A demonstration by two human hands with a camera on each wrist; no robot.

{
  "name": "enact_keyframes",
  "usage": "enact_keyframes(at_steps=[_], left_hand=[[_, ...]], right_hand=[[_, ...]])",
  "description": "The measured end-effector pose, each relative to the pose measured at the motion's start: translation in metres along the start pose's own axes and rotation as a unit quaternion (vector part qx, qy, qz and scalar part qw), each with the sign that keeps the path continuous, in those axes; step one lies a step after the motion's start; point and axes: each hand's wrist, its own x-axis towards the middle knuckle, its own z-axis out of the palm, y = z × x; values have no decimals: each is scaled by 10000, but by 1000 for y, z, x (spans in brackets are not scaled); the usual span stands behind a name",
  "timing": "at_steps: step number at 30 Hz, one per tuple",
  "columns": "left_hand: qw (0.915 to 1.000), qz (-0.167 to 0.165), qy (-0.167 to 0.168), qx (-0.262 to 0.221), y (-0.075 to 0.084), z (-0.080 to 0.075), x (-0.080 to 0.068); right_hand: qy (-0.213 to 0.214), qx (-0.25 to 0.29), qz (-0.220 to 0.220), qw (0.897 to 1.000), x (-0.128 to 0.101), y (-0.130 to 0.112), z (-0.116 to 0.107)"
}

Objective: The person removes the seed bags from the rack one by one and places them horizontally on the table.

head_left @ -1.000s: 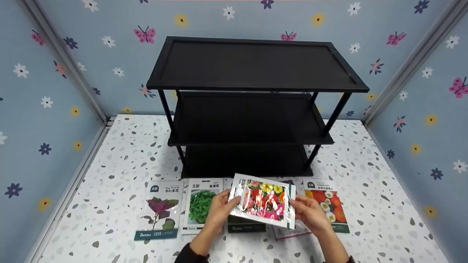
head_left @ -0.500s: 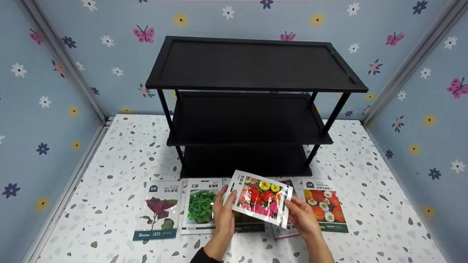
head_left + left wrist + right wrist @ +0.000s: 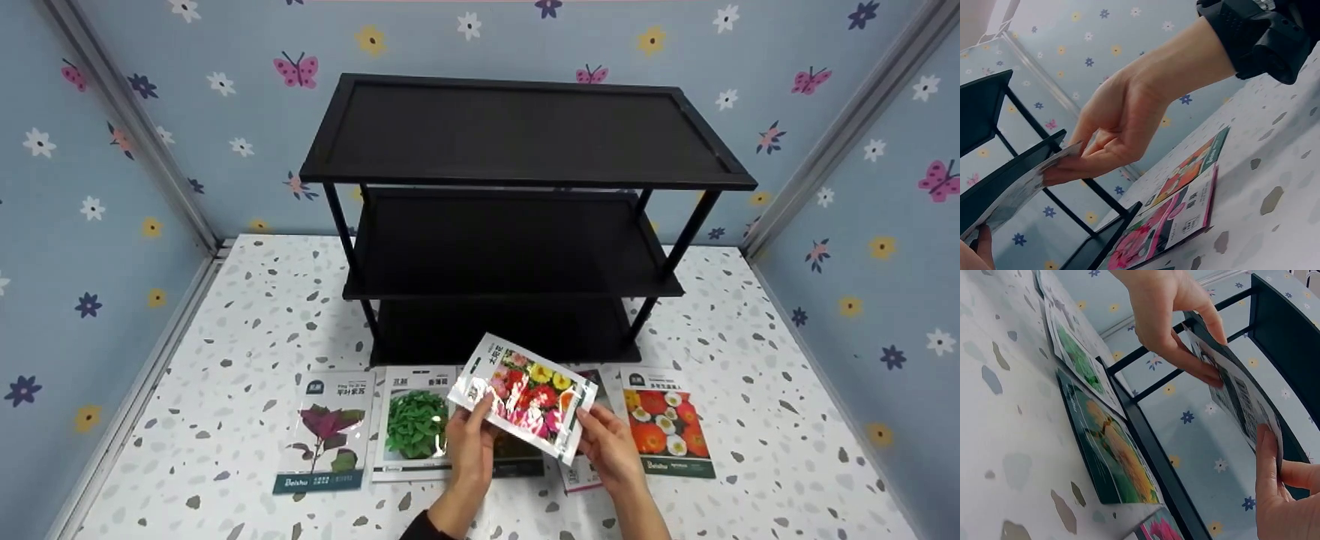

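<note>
- Head view: bright, even light from above; the white speckled tabletop (image 3: 247,315) is evenly lit with only faint shadows.
- The black three-tier metal shelf (image 3: 517,135) reads as near-uniform dark; its lower tiers lose detail in shade.
- Below the shelf, the glossy flower-printed seed packet (image 3: 525,394) held up in both hands shows white glare streaks across its foil.
- Straight wall edges beside the shelf splay outward, a wide-angle distortion.
- Wrist views: dimmer, bluish and soft; the near tabletop (image 3: 994,439) and the right hand (image 3: 1120,121) are blurred.
</note>
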Motion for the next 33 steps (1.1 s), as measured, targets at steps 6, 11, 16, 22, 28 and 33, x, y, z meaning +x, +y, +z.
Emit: enact_keyframes(at_steps=[6, 11, 16, 22, 28, 33], left_hand=[[9982, -480, 141, 332, 0, 15, -14], [9974, -461, 87, 546, -9, 18, -19], [9975, -249, 6, 659, -15, 18, -20], [9967, -61, -381, 709, -23, 3, -10], [9890, -941, -415, 1067, -1, 7, -10], [9730, -1639, -643, 1489, 12, 5, -5]], right_hand=[[64, 418, -171, 9990, 0, 5, 7], [42, 531, -214, 9984, -1, 9, 12], [86, 394, -89, 9991, -2, 11, 13], [-265, 78, 289, 9992, -2, 5, 6], [-829, -349, 745, 9932, 0, -9, -11], [-1155, -858, 761, 9867, 4, -21, -25]])
